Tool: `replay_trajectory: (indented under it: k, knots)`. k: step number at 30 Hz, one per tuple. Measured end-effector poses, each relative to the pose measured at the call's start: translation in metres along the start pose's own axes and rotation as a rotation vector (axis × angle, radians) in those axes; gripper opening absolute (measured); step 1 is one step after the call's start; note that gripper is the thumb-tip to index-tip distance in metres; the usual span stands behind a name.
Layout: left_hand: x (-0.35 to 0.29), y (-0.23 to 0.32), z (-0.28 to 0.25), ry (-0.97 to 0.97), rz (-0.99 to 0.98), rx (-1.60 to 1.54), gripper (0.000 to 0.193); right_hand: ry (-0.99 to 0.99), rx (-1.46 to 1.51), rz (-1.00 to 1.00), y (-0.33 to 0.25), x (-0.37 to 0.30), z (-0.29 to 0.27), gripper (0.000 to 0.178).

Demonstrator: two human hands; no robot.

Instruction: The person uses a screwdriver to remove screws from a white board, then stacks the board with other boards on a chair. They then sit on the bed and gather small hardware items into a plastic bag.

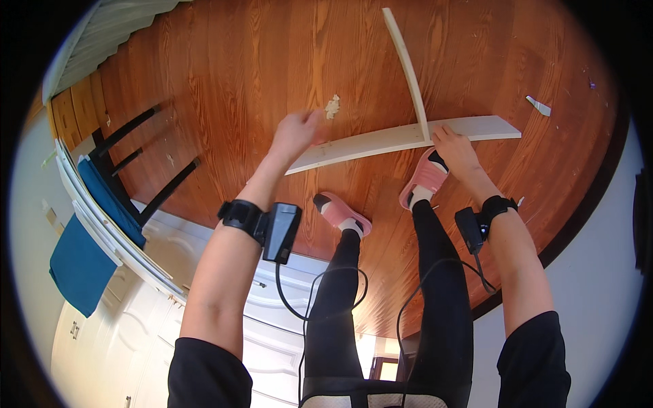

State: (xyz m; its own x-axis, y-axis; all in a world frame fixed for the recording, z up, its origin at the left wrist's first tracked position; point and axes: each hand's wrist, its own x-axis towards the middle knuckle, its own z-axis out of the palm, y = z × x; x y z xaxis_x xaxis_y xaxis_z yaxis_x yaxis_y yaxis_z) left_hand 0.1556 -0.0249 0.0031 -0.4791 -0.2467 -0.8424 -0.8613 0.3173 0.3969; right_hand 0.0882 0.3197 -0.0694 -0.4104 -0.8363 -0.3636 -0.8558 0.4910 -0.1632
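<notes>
Board, wide and pale, lies across the wooden floor, and a narrow strip meets it, running off away from the person! Right hand is down at that joint, fingers bent and close together, touching; which piece they grip, I cannot tell. Left hand is by the board's left end, fingers loosely curled, blurred, any hold unclear. Crowding the joint: the right slipper; the left slipper sits clear. Beyond, pale scraps; far right, a shiny sliver; out left, black legs jut inward.
</notes>
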Motion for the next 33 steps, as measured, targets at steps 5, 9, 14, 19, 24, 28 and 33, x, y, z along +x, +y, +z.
replay_trajectory:
  k: [5,9,14,19,24,28,33]
  knots:
    - [0.021,0.052,0.045,-0.029,0.268,-0.249,0.041,-0.063,-0.059,0.042,-0.019,-0.012,0.016,0.020]
    - [0.029,0.020,0.057,-0.003,0.197,-0.037,0.043,-0.077,-0.048,0.102,-0.034,-0.017,0.021,0.018]
    - [0.044,-0.091,0.054,-0.123,-0.016,0.644,0.048,-0.013,-0.001,0.175,-0.042,-0.034,0.034,0.015]
    - [0.056,-0.145,0.075,-0.281,0.036,0.844,0.048,0.067,0.120,0.269,-0.044,-0.041,0.060,0.022]
    - [0.073,-0.130,0.077,-0.528,0.239,0.990,0.042,0.146,0.209,0.288,-0.043,-0.044,0.071,0.032]
    - [0.070,-0.117,0.073,-0.572,0.260,1.021,0.043,0.137,0.228,0.328,-0.047,-0.046,0.068,0.031]
    - [0.061,-0.109,0.063,-0.558,0.234,1.016,0.046,0.135,0.249,0.378,-0.051,-0.043,0.062,0.030]
